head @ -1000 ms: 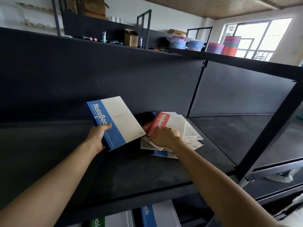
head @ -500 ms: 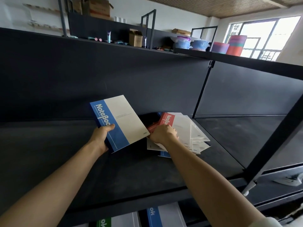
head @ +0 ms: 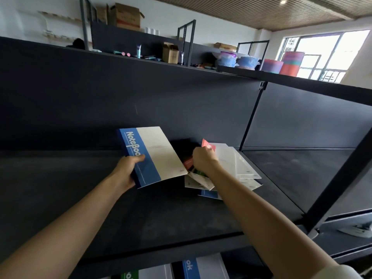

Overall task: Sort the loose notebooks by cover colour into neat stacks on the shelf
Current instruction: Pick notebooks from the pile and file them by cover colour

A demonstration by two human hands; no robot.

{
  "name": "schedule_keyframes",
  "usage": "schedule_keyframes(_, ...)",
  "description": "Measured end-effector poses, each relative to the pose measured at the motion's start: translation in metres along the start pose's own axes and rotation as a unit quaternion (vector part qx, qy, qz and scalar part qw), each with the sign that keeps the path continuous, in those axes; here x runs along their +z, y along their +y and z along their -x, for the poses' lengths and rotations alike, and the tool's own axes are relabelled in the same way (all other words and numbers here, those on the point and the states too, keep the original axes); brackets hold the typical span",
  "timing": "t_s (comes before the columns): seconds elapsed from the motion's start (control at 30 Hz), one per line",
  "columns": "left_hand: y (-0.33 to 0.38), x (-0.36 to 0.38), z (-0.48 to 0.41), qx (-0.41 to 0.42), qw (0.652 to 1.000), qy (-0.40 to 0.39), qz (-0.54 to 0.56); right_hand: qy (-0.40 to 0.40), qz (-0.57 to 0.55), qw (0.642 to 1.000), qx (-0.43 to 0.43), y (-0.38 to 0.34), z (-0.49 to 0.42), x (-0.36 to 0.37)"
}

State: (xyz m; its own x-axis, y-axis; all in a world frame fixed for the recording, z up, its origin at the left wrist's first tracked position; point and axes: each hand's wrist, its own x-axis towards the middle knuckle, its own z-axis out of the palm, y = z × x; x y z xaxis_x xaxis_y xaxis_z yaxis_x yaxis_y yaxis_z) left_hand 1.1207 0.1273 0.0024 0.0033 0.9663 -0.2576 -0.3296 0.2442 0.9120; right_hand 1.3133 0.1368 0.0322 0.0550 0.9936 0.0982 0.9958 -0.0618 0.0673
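My left hand grips a blue-and-cream notebook by its blue spine edge, tilted above the dark shelf. To its right lies a loose pile of notebooks with cream covers fanned out. My right hand reaches into that pile, fingers curled round the spine edges of the upper notebooks, lifting a red-spined notebook. A second red cover, a green edge and a blue notebook peek out beneath.
A black upright post stands at the shelf's right front. A divider strip splits the back panel. On the lower shelf lie a green-spined notebook and a blue-spined notebook. Boxes and tubs sit on top.
My right hand has dug deeper into the pile and tipped the upper red notebook up on edge, exposing the covers below. The left hand keeps holding the blue notebook in about the same place.
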Motion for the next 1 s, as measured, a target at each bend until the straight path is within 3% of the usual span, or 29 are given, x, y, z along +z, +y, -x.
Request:
schedule_keyframes(0.07, -0.002, 0.014, 0.001, 0.000, 1.000, -0.022, -0.006, 0.015, -0.039, 0.999, -0.010, -0.011, 0.012, -0.018)
schedule_keyframes(0.13, -0.003, 0.033, 0.007, -0.010, 0.999, -0.045, 0.005, 0.167, -0.027, 0.984, -0.064, -0.028, 0.030, -0.028)
schedule_keyframes(0.17, -0.004, 0.042, 0.010, -0.026, 0.997, -0.062, 0.022, 0.206, 0.031, 0.973, -0.102, -0.039, 0.039, -0.029)
schedule_keyframes(0.2, -0.006, 0.048, 0.010, -0.039, 0.996, -0.075, 0.033, 0.176, 0.077, 0.970, -0.148, -0.049, 0.049, -0.027)
schedule_keyframes(0.27, -0.010, 0.056, 0.010, -0.065, 0.994, -0.086, 0.035, 0.043, 0.092, 0.976, -0.192, -0.061, 0.058, -0.015)
schedule_keyframes(0.4, -0.018, 0.051, 0.007, -0.067, 0.996, -0.055, -0.014, -0.009, 0.023, 0.975, -0.220, -0.055, 0.053, -0.008)
schedule_keyframes(0.5, -0.017, 0.044, 0.004, -0.049, 0.997, -0.055, -0.035, -0.037, -0.125, 0.986, -0.099, -0.029, 0.028, -0.004)
schedule_keyframes(0.6, -0.011, 0.039, 0.006, -0.069, 0.997, -0.030, -0.035, 0.018, -0.115, 0.991, 0.063, 0.016, -0.005, 0.015)
schedule_keyframes(0.67, -0.009, 0.037, 0.005, -0.085, 0.996, -0.019, -0.032, -0.037, -0.067, 0.988, 0.131, 0.040, -0.016, 0.034)
schedule_keyframes(0.73, -0.009, 0.037, 0.004, -0.089, 0.996, -0.007, -0.028, -0.075, -0.008, 0.987, 0.141, 0.052, -0.020, 0.049)
schedule_keyframes(1.0, -0.012, 0.046, 0.000, -0.085, 0.996, -0.005, 0.001, -0.084, 0.078, 0.992, 0.052, 0.053, -0.024, 0.040)
